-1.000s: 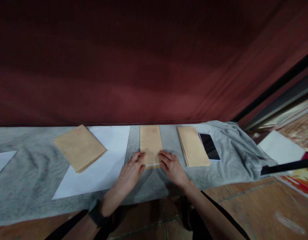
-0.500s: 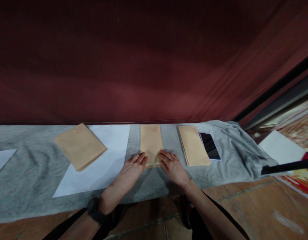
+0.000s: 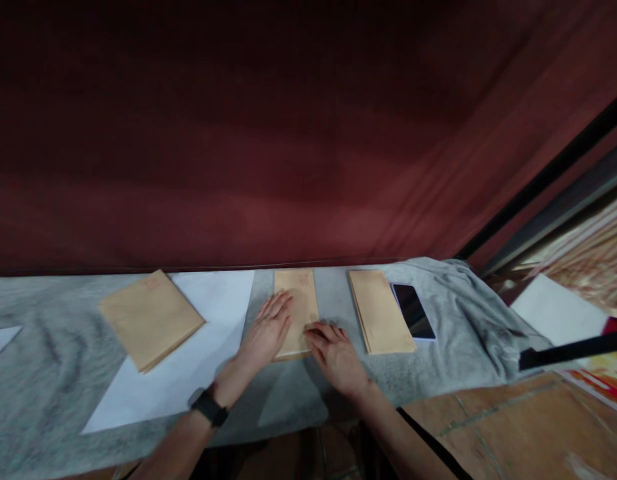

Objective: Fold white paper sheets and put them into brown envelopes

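A brown envelope (image 3: 299,310) with red print near its top lies upright in front of me on the grey cloth (image 3: 268,407). My left hand (image 3: 268,328) rests flat along its left side, fingers stretched out and pointing up. At the envelope's lower right edge lies my right hand (image 3: 333,352), its fingers extended and slightly bent, the tips on the paper. Neither hand grasps anything. A strip of paler paper shows along the envelope's bottom edge.
On the left, a stack of brown envelopes (image 3: 151,320) overlaps a white sheet (image 3: 153,393). Another brown stack (image 3: 381,313) lies to the right beside a phone (image 3: 413,311). A red wall (image 3: 288,167) rises behind the cloth. Another white sheet (image 3: 1,340) shows far left.
My left hand has slid up along the envelope's left side, away from its bottom corner. My right hand stays by the lower right edge. The whole view has shifted slightly.
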